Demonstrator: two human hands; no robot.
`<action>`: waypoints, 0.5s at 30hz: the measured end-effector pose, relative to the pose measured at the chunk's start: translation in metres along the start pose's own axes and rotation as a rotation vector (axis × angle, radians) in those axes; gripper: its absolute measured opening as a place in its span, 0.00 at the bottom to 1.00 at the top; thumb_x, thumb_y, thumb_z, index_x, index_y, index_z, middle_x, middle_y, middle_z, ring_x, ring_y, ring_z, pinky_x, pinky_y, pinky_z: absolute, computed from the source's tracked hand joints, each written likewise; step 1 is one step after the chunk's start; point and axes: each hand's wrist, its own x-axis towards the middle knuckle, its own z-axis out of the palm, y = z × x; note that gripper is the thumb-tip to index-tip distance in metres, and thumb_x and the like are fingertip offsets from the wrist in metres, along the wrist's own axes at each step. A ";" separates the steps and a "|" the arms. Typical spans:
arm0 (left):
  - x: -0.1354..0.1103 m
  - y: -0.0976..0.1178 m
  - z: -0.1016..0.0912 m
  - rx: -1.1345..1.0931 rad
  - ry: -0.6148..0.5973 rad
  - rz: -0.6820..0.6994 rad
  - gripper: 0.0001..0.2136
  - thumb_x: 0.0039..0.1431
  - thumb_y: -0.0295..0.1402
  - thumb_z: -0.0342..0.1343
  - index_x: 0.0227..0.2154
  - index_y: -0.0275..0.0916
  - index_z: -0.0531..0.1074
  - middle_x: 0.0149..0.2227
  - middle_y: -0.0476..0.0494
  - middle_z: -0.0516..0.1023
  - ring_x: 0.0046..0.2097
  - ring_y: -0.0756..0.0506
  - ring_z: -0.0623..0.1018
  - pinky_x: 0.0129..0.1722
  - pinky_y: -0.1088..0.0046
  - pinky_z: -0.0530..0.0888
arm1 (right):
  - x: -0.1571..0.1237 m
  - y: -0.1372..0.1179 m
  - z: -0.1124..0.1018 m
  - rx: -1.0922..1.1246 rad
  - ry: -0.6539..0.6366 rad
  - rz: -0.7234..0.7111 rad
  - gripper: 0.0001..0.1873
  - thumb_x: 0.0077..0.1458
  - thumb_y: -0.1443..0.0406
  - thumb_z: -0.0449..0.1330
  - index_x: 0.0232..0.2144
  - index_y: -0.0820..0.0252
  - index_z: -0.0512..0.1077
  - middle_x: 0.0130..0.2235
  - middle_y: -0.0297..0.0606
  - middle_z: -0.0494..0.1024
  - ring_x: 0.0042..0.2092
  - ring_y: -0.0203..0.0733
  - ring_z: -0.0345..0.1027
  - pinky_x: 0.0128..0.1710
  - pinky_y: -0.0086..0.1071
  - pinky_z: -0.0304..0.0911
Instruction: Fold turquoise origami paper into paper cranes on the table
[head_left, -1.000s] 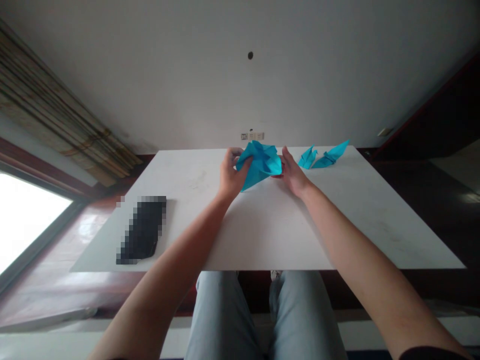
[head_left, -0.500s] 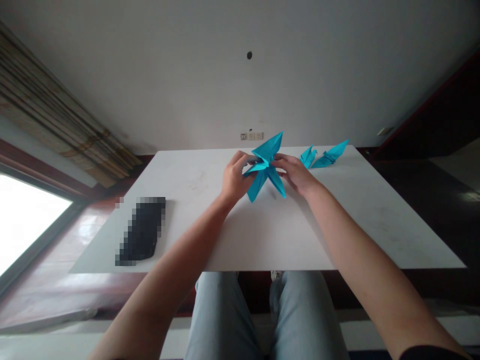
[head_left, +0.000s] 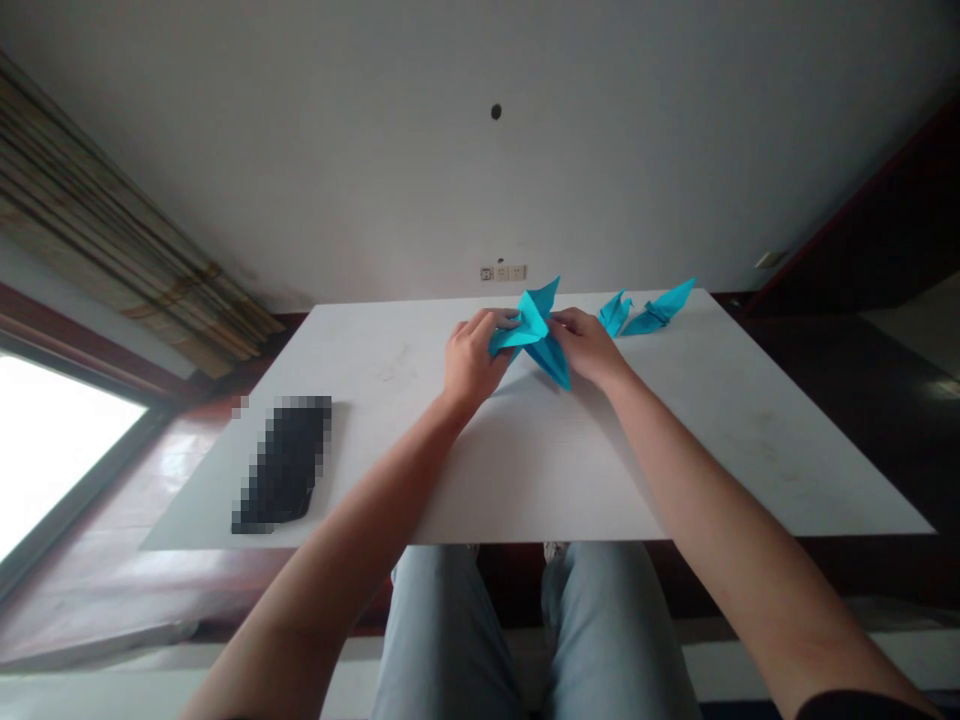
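Toward the far middle of a white tabletop (head_left: 525,470), two bare hands meet around a blue paper figure (head_left: 534,328), a creased origami shape with sharp points. The left hand (head_left: 469,355) pinches the figure's left flap, its grip closed on the paper between thumb and fingers. The right hand (head_left: 589,345) closes its grip on the figure's right side, fingers curled over the fold. One point of the figure rises toward the wall; another slants down and touches, or nearly touches, the tabletop (which of the two cannot be told).

Just beyond the right hand, near the far edge, lie two more folded blue pieces: a smaller folded piece (head_left: 615,312) and, beside it, a longer folded piece (head_left: 660,306) whose tip reaches the far right corner. They sit apart from the hands.

Near the left edge, well apart from the hands, lies a dark blurred object (head_left: 281,465).

Between the hands and the near edge the white surface is bare, crossed only by both forearms. The right side is likewise open out to its edge. Below the near edge show knees in pale jeans (head_left: 525,630). A striped curtain (head_left: 112,250) and a bright window (head_left: 45,450) stand at the left.
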 end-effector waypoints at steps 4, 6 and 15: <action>0.000 -0.002 0.002 -0.009 0.130 -0.015 0.09 0.70 0.26 0.66 0.49 0.46 0.82 0.55 0.41 0.92 0.57 0.37 0.89 0.59 0.57 0.82 | 0.002 0.001 -0.002 0.051 0.030 0.022 0.21 0.67 0.42 0.67 0.39 0.48 0.89 0.46 0.43 0.91 0.54 0.64 0.83 0.61 0.59 0.74; 0.000 -0.003 0.003 0.019 0.150 0.034 0.10 0.70 0.25 0.65 0.49 0.46 0.81 0.56 0.41 0.91 0.57 0.38 0.89 0.58 0.57 0.82 | 0.002 -0.001 0.000 0.079 0.033 0.003 0.22 0.65 0.41 0.68 0.41 0.50 0.87 0.46 0.42 0.91 0.51 0.60 0.84 0.57 0.55 0.76; -0.004 0.002 0.003 0.075 0.037 0.229 0.06 0.71 0.28 0.63 0.47 0.45 0.77 0.67 0.38 0.87 0.68 0.35 0.86 0.60 0.56 0.82 | 0.001 -0.005 0.003 0.188 0.232 -0.131 0.24 0.62 0.39 0.73 0.43 0.48 0.78 0.44 0.36 0.87 0.43 0.47 0.82 0.41 0.41 0.76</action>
